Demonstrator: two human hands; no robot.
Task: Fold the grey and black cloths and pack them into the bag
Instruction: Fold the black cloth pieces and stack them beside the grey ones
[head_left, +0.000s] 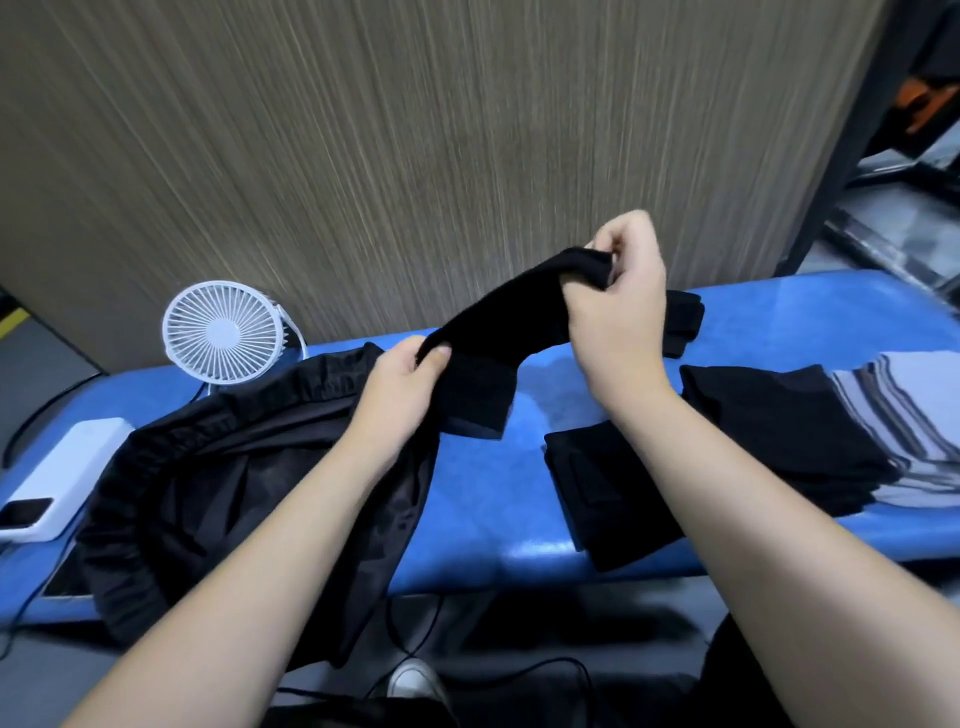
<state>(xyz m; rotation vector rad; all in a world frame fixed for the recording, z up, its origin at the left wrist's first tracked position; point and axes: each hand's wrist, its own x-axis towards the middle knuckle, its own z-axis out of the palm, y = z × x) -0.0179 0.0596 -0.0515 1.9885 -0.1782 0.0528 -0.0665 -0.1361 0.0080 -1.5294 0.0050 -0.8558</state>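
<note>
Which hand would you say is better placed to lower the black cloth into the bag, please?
Probably the left hand: it grips the black cloth directly above the open black bag, while the right hand holds the far end.

Light: even, moderately bright, overhead.
Glare: sheen on bench (519, 551) below the grip.
Blur: soft throughout.
Edges: wide-angle bowing.

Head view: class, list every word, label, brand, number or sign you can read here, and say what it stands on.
None can be read.
Fan: no readable brand or label on its grille or hub.
Power bank: plain white, no readable print.
Phone: dark screen, nothing shown.
Black cloth, held up by the left hand and right hand: no readable tag.
Grey cloths: stripes only, no text.
</note>
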